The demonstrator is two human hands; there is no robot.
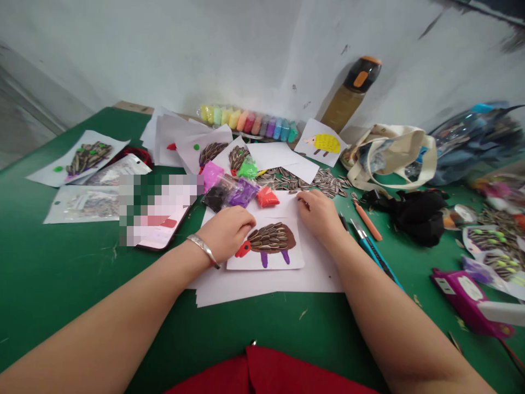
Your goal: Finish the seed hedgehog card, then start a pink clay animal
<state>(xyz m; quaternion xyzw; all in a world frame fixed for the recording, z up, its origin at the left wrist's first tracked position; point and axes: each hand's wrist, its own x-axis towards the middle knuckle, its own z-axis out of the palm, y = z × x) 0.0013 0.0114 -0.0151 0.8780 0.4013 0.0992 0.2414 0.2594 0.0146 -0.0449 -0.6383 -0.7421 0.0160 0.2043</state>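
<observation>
A white card (295, 262) bears a hedgehog figure (270, 236) with a red head, purple legs and a brown body partly covered in sunflower seeds. My left hand (229, 232) rests at the card's left edge, fingers curled together; what they hold, if anything, is hidden. Beyond the card's upper right corner, my right hand (320, 213) is closed in a pinch, with a small dark sunflower seed at the fingertips. The loose seed pile (324, 181) lies just past it. Between my hands sit packets of red clay (268, 197) and purple clay (241, 191).
A phone (164, 224) lies left of my left hand. To the right are a blue cutter (371, 249), an orange tool (368, 220), a black cloth bag (422, 216) and a magenta device (467, 301). A bottle (348, 96) and clay packs (250, 123) stand by the wall.
</observation>
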